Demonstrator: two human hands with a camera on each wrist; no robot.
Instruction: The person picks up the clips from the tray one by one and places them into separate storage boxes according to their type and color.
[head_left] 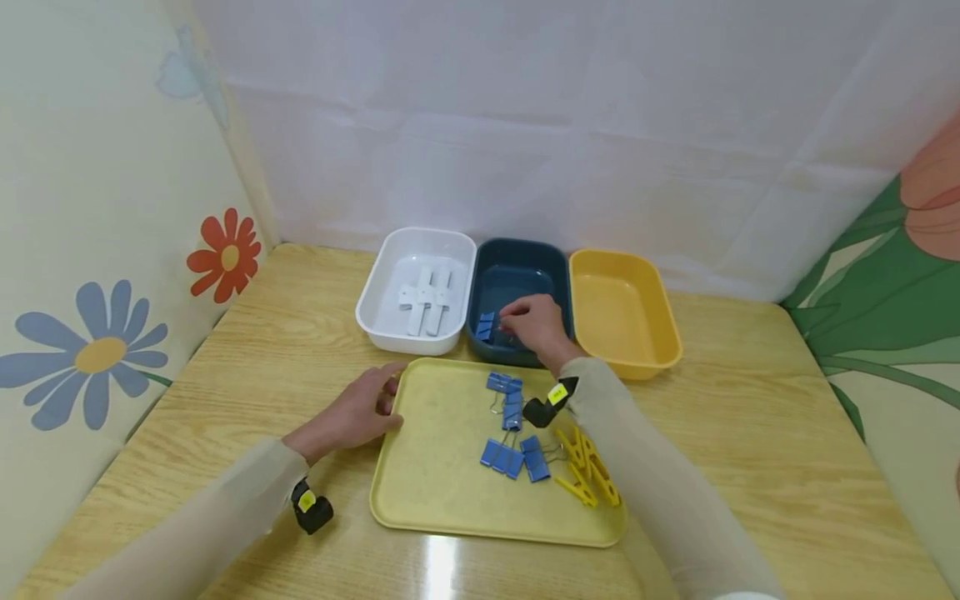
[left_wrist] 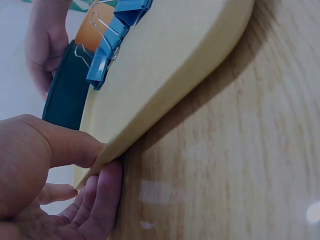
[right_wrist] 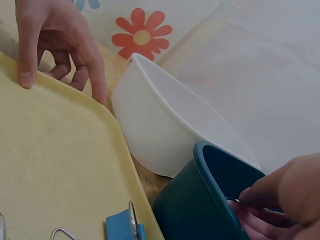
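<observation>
My left hand [head_left: 363,408] grips the left rim of the yellow tray [head_left: 435,450], thumb on the rim and fingers curled beneath it. My right hand [head_left: 534,325] reaches into the dark blue bin [head_left: 517,279]. In the right wrist view, its thumb and fingers pinch a thin piece of metal [right_wrist: 233,200] that looks like a binder clip's wire handle; the rest is hidden. Beside those fingertips, blue binder clip material [head_left: 485,327] shows in the bin. Several blue binder clips [head_left: 502,458] lie on the tray, with yellow clothespins [head_left: 588,467] at its right.
Left of the dark blue bin stands a white bin [head_left: 378,304] holding several white clip-like pieces [head_left: 426,300]. A yellow-orange bin [head_left: 618,304] stands on its right. All three line up behind the tray on the wooden table [head_left: 757,450], before a white cloth backdrop [head_left: 540,142].
</observation>
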